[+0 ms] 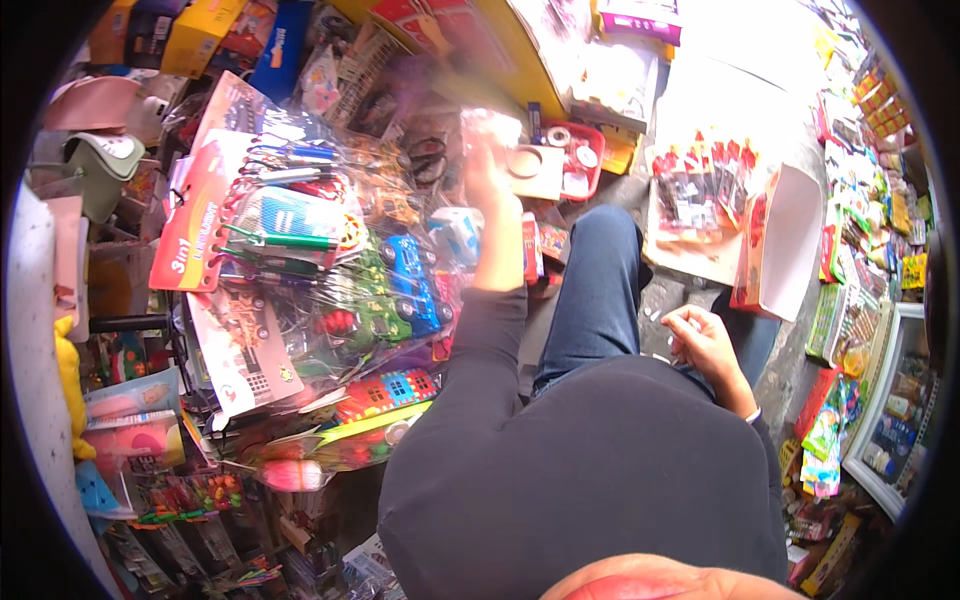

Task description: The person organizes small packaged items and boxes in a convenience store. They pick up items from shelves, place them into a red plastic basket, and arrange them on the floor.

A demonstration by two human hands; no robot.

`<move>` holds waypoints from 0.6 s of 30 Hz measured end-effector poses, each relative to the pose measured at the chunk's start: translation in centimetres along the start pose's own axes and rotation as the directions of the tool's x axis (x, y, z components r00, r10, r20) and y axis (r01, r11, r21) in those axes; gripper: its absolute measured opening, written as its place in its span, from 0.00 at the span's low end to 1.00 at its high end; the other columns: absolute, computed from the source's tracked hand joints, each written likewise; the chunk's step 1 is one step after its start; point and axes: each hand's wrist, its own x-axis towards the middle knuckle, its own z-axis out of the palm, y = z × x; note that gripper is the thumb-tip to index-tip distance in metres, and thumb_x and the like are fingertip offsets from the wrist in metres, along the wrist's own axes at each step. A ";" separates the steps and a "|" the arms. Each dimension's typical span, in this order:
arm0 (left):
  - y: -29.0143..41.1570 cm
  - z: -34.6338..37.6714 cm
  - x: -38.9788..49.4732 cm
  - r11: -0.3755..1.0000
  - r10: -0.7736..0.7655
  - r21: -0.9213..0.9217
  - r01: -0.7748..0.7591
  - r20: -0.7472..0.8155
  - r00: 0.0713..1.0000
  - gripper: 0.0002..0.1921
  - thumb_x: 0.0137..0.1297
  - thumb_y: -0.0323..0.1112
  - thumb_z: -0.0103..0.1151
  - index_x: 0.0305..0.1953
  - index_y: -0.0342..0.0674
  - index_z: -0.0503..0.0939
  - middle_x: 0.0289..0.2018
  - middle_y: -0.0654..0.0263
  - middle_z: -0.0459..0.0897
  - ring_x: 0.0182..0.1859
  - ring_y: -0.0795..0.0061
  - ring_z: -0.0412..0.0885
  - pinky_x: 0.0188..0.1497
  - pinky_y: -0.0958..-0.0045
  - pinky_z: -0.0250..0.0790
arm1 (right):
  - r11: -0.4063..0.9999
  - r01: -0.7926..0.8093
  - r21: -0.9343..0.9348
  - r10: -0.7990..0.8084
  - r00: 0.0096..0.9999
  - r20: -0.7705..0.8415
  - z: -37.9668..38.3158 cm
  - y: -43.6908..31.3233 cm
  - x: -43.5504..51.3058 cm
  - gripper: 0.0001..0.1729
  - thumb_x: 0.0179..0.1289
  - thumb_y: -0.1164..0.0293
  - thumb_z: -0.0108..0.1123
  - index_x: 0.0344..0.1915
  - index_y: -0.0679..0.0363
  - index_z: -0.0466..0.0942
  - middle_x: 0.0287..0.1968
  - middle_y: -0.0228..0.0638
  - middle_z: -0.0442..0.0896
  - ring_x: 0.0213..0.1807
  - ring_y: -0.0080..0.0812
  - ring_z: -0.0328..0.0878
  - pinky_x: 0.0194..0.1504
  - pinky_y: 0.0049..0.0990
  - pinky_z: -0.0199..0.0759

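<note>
My left hand reaches forward over the crowded goods, thumb raised. At its fingers is a shiny, pale, translucent thing, blurred and overexposed; whether I grip it is unclear. Just right of this hand lie a beige card with a round hole and a red tray holding tape rolls. My right hand rests near my right thigh with its fingers curled; whether something small is between them cannot be made out. Ahead of it an open carton holds several red-topped items in clear packets.
At left hang carded pens with a red header and a bagged blue toy car. A yellow-edged panel stands ahead. Along the right are snack packets and a white-framed glass case. My knee is between.
</note>
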 end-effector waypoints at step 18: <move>19.0 8.4 19.4 0.961 0.273 0.149 -0.235 -0.348 0.897 0.08 0.68 0.32 0.48 0.42 0.37 0.75 0.26 0.64 0.80 0.24 0.73 0.79 0.22 0.73 0.69 | 0.982 0.076 0.174 -0.079 0.997 0.007 -1.0 -1.5 -2.5 0.09 0.66 0.68 0.58 0.37 0.63 0.78 0.20 0.24 0.73 0.21 0.13 0.66 0.23 0.15 0.60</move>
